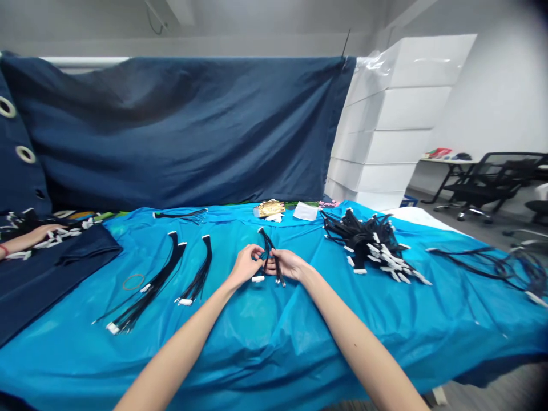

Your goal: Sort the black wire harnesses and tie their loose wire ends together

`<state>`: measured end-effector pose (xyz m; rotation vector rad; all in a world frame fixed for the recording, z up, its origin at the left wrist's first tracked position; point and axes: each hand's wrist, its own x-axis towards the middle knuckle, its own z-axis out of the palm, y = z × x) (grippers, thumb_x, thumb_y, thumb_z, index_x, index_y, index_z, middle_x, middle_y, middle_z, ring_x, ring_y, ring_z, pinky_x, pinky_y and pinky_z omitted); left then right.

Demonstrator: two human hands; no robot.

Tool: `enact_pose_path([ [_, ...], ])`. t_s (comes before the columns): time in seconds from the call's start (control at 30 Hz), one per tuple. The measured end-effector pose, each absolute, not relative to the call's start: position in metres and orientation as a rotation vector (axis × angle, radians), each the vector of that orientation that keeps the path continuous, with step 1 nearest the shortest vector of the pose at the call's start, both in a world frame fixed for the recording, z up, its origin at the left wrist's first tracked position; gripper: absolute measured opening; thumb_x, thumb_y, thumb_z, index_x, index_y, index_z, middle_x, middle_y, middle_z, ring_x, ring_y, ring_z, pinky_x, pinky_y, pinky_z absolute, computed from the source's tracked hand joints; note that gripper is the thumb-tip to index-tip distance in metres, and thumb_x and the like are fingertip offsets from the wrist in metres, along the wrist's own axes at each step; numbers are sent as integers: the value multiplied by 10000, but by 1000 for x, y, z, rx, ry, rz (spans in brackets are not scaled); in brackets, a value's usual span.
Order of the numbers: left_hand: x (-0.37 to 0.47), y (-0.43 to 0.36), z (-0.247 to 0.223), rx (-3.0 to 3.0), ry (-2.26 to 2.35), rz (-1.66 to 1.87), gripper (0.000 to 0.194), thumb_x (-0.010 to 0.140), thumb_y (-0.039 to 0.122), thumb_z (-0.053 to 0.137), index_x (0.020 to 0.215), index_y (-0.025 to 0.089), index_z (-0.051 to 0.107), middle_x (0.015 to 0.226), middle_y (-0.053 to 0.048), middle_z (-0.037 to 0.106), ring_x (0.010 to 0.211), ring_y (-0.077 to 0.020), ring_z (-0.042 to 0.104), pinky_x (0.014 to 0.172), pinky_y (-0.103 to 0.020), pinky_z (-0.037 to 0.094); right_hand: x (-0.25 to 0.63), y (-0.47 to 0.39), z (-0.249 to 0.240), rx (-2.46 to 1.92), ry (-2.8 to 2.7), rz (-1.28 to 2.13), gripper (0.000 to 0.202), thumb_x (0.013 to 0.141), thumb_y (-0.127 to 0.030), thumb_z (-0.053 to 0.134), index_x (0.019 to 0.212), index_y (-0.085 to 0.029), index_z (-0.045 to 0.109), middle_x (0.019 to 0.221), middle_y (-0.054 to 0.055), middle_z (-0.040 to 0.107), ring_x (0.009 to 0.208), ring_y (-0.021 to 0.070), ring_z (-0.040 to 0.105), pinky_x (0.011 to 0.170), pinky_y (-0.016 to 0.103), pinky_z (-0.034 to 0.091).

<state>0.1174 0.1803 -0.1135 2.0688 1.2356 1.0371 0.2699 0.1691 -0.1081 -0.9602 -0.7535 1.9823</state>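
Both hands are at the middle of the blue-covered table on one black wire harness [265, 240], which has a white connector at its far end and loose wire ends hanging near me. My right hand [287, 264] is closed around its wires. My left hand [248, 262] is closed at the wires' left side, with the thumb and forefinger bent together. A white connector [258, 279] shows just below my fingers. To the left lie a single harness [205, 265] and a longer bunch of harnesses [158, 279].
A heap of black harnesses [377, 245] with white connectors lies right of my hands. Loose cables [492, 262] are farther right. At the back sit a gold packet [269, 209] and white paper [305, 211]. Another person's hand [38, 235] touches connectors at far left. White boxes [398, 131] stand behind.
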Motion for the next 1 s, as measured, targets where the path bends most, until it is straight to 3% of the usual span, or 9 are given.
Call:
enact_pose_path([
  [0.17, 114, 180, -111, 2107, 1360, 960, 332, 558, 37, 509, 843, 141, 644, 885, -51, 580, 751, -140, 527, 729, -271, 435, 273, 170, -105, -1005, -691, 1885, 228, 929, -255, 263, 755, -159, 374, 622, 24, 552, 457, 92, 505, 446, 209, 439],
  [0.37, 110, 182, -107, 1904, 1454, 1017, 364, 491, 1, 528, 778, 150, 695, 957, -94, 588, 863, -209, 526, 818, -318, 407, 279, 173, -101, -952, -624, 1771, 216, 925, -247, 291, 754, -162, 393, 640, 6, 549, 522, 74, 529, 492, 173, 436],
  [0.5, 105, 184, -104, 1641, 1440, 982, 366, 476, -20, 479, 711, 151, 702, 803, -86, 637, 855, -236, 541, 805, -324, 386, 287, 173, -98, -954, -593, 1783, 221, 912, -217, 294, 721, -159, 390, 638, 12, 554, 520, 70, 525, 527, 184, 448],
  [0.63, 104, 184, -103, 1569, 1406, 915, 379, 505, -14, 428, 723, 133, 701, 675, -63, 628, 717, -184, 548, 663, -262, 393, 293, 172, -96, -950, -652, 1801, 202, 899, -245, 336, 756, -154, 447, 598, -6, 535, 501, 72, 502, 529, 192, 437],
  [0.77, 108, 179, -100, 1322, 1166, 897, 411, 521, -38, 415, 827, 86, 660, 764, -77, 628, 624, -111, 529, 547, -203, 373, 291, 169, -94, -964, -811, 1793, 193, 875, -241, 394, 779, -136, 525, 554, -21, 505, 465, 61, 452, 488, 177, 377],
  [0.9, 113, 173, -91, 1026, 907, 990, 450, 634, 17, 501, 1073, 113, 516, 896, -80, 617, 656, -116, 576, 571, -229, 447, 285, 166, -96, -1032, -1032, 1727, 193, 806, -263, 531, 768, -87, 602, 560, -11, 510, 482, 50, 431, 472, 173, 308],
  [1.0, 112, 175, -86, 839, 826, 1021, 230, 747, 67, 480, 969, 106, 522, 849, -71, 618, 657, -101, 584, 619, -221, 487, 283, 164, -100, -1095, -1186, 1628, 260, 719, -325, 640, 771, -70, 644, 504, -34, 451, 462, 42, 373, 458, 179, 248],
])
